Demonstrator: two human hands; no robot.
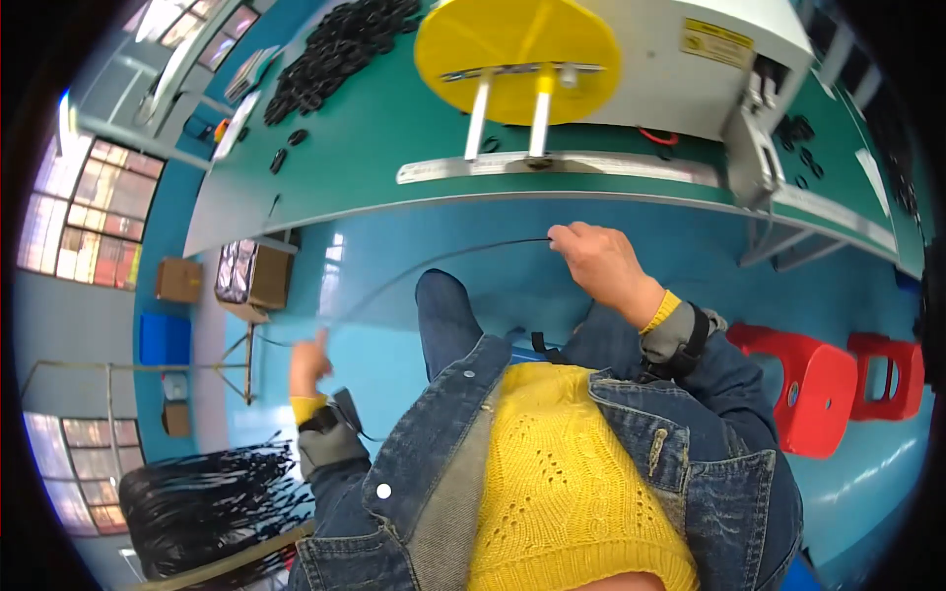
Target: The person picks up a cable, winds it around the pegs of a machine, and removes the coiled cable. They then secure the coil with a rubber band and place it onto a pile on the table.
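A thin black cable (pixel 443 258) bows through the air between my two hands, over the floor in front of the bench. My right hand (pixel 603 264) pinches one end of it between thumb and fingertips, just short of the bench edge. Lower and to the left, my left hand (pixel 310 364) is closed around the cable, somewhat blurred, with a short stretch running out past it. Beyond my right hand stands a winding machine (pixel 645 69) with a yellow disc (pixel 517 39) and two white posts. Neither hand touches the machine.
Black coiled cables (pixel 340 54) are heaped on the green bench (pixel 365 148), with a few loose coils nearby. A bundle of long black cables (pixel 207 502) hangs from a rack at lower left. Cardboard boxes (pixel 268 276) stand left; red stools (pixel 813 394) stand right.
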